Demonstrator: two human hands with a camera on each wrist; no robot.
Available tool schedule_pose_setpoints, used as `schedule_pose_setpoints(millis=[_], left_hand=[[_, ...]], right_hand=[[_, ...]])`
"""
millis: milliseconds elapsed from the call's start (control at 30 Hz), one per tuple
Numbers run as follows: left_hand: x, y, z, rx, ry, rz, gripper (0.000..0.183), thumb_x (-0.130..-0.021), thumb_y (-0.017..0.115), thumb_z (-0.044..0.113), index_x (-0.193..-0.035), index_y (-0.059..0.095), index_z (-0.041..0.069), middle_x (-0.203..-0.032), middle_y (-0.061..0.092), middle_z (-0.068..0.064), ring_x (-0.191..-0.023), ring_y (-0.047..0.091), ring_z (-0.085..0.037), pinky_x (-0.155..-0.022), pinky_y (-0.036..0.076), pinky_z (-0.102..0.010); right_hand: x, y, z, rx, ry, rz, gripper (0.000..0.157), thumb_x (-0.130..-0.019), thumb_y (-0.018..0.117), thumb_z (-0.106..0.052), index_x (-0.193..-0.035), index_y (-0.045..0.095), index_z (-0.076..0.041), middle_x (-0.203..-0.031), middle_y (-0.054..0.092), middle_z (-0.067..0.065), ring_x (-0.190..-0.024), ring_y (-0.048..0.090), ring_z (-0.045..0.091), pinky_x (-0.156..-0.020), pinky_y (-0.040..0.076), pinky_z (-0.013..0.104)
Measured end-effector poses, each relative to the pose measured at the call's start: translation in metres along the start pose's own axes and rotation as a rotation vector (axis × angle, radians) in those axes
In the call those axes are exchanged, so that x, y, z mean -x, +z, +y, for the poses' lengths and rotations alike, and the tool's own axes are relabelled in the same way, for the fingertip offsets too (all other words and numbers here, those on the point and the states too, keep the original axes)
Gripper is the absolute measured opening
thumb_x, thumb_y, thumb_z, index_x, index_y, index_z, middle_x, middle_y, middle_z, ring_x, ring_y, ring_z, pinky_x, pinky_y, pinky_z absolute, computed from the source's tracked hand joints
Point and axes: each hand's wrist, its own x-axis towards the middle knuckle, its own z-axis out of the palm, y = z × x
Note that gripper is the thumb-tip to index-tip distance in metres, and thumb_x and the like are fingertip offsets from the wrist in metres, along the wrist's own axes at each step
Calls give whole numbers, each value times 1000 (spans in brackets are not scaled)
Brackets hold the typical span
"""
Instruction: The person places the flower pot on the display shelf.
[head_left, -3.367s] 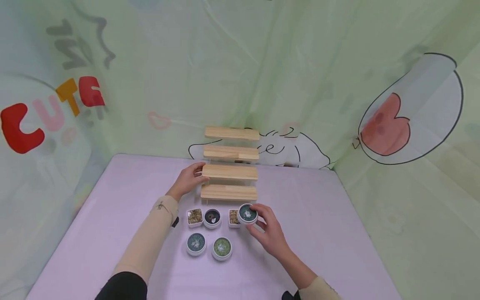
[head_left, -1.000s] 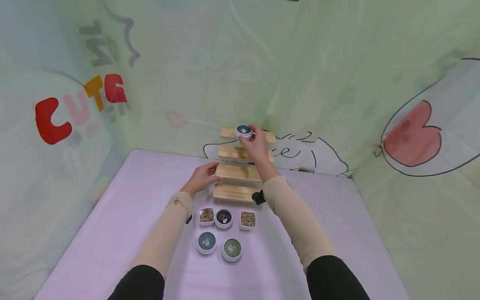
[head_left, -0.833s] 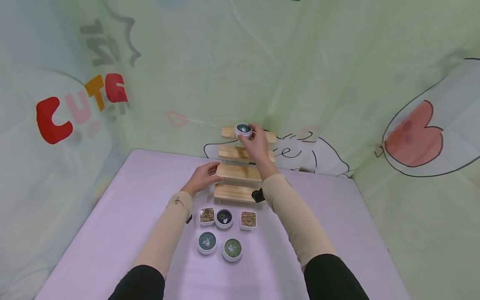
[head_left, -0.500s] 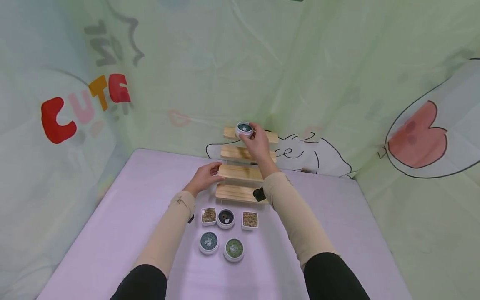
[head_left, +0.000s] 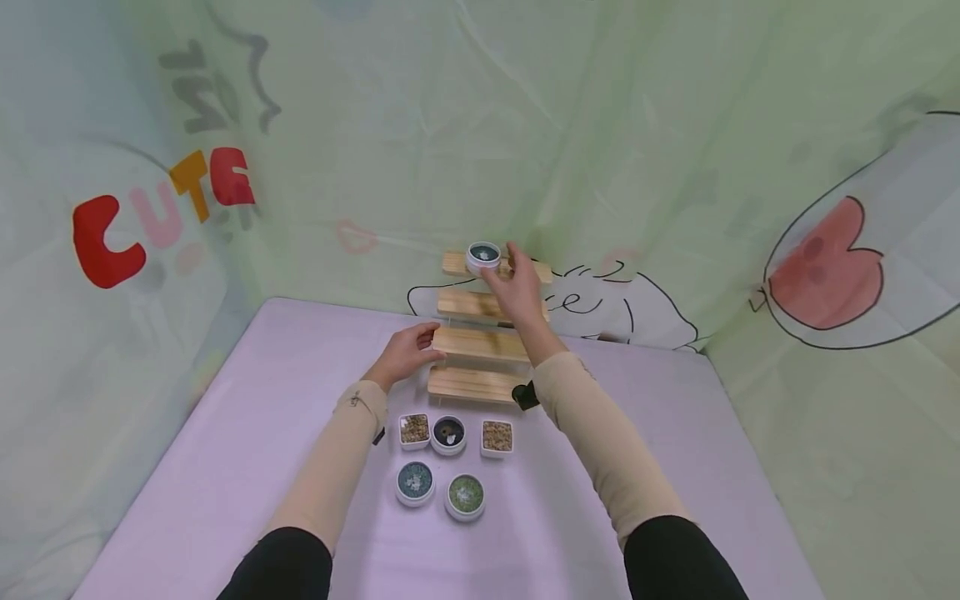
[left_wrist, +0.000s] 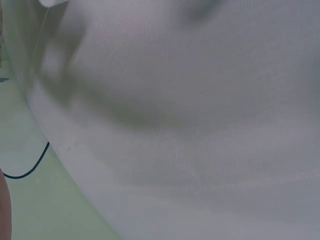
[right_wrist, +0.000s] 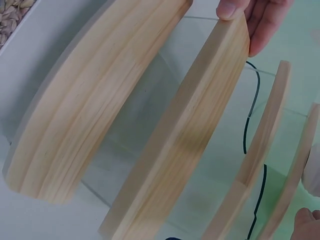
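Observation:
A tiered stand with wooden boards stands at the back of the table. On its top board [head_left: 540, 272] sits a small round white pot [head_left: 483, 257] with a dark teal top, left of the board's middle. My right hand [head_left: 521, 287] is just right of this pot, index finger raised off it and thumb near its lower edge. In the right wrist view a gap shows between the pot [right_wrist: 312, 172] and the fingertips [right_wrist: 304, 222]. My left hand [head_left: 405, 357] pinches the left end of the second board from the bottom [head_left: 480, 343], thumb over its front edge.
In front of the stand lie two square white pots of brown gravel, the left one [head_left: 414, 431] and the right one [head_left: 497, 437]. Round pots stand nearby: a black-topped one [head_left: 448, 435], a blue-grey one [head_left: 415, 483] and a green one [head_left: 465, 497]. A printed curtain [head_left: 375, 150] hangs behind.
The right hand has carried the teal-topped pot from the front of the table up to the top board, then loosened its fingers from it. The left hand has stayed on the stand.

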Motion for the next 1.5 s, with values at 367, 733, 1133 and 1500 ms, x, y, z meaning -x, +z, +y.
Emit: schedule_pose_setpoints(millis=[367, 733, 1133, 1500], left_hand=[[1, 1, -2, 10, -17, -8, 69, -87, 76, 16, -145, 42, -3, -146, 46, -21, -130, 50, -31, -109, 44, -34], [0, -2, 0, -17, -3, -5, 69, -87, 76, 19, -145, 43, -2, -144, 47, -22, -129, 51, -31, -108, 45, -34], [0, -2, 1, -27, -4, -11, 70, -88, 76, 20, -145, 43, -1, -146, 46, -20, -129, 50, -31, -108, 45, -35], [-1, 0, -3, 8, 3, -2, 69, -87, 76, 17, -145, 43, -3, -145, 46, -21, -129, 51, -31, -108, 45, -34]], right_hand=[[14, -13, 6, -51, 3, -17, 69, -95, 67, -26, -151, 33, -5, -154, 36, 13, -140, 36, 27, -116, 34, 31], [54, -28, 22, -136, 26, -126, 72, -94, 67, -32, -153, 33, -7, -156, 35, 8, -142, 33, 20, -116, 33, 28], [129, -37, 60, -28, 42, -236, 71, -92, 70, -32, -149, 39, -5, -152, 41, 12, -139, 40, 26, -114, 38, 34], [177, -36, 87, -5, 64, -290, 68, -90, 73, -25, -147, 43, -3, -150, 43, 13, -137, 42, 28, -111, 39, 32]])
